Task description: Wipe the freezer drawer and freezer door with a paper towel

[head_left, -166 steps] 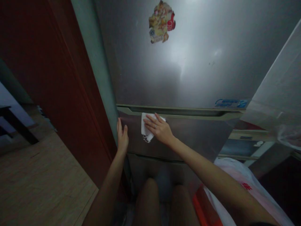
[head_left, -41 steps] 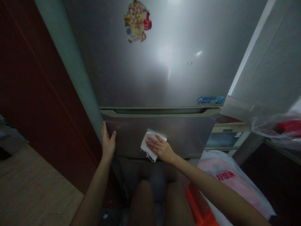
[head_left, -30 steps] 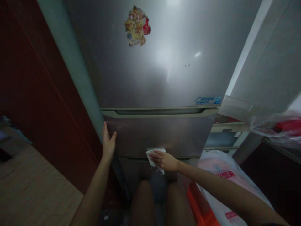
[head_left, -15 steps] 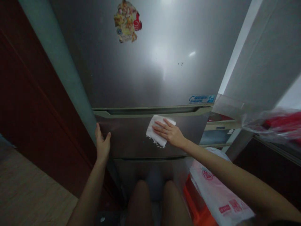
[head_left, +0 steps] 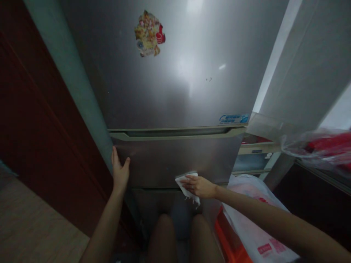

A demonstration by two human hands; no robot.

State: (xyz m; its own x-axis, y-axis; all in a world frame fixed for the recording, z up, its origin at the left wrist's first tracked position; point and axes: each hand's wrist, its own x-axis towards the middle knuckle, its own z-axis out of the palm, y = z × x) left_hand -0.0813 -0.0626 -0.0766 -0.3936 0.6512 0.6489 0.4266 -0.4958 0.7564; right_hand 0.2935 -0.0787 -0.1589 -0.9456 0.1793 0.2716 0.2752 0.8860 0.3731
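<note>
Low in the middle of the frame our right hand (head_left: pixel 199 186) presses a white cloth (head_left: pixel 186 183) flat against the bottom edge of the steel drawer front (head_left: pixel 178 160), fingers stretched over the cloth and pinning it rather than curled about it; a frayed corner hangs below the hand. At centre left our left hand (head_left: pixel 120 172) lies open on the drawer front's left edge, thumb on the face, fingers round the corner, closed on nothing.

At lower right a white plastic bag (head_left: pixel 255 226) with red printing rests against an orange-red container (head_left: pixel 229 241); what either holds we cannot see, and the print is too small to read. At the right edge a clear plastic bag (head_left: pixel 315 148) has something red (head_left: pixel 329 144) inside it.

Above the drawer front the big fridge door (head_left: pixel 170 73) carries a torn colourful sticker (head_left: pixel 148 33) at upper centre, with a red cup shape on its right side, and a blue-and-white label (head_left: pixel 233 118) at its lower right corner; the writing on both is blurred beyond reading. A dark red wooden panel (head_left: pixel 41 109) fills the left of the frame, and our knees (head_left: pixel 181 237) show at the bottom centre.
</note>
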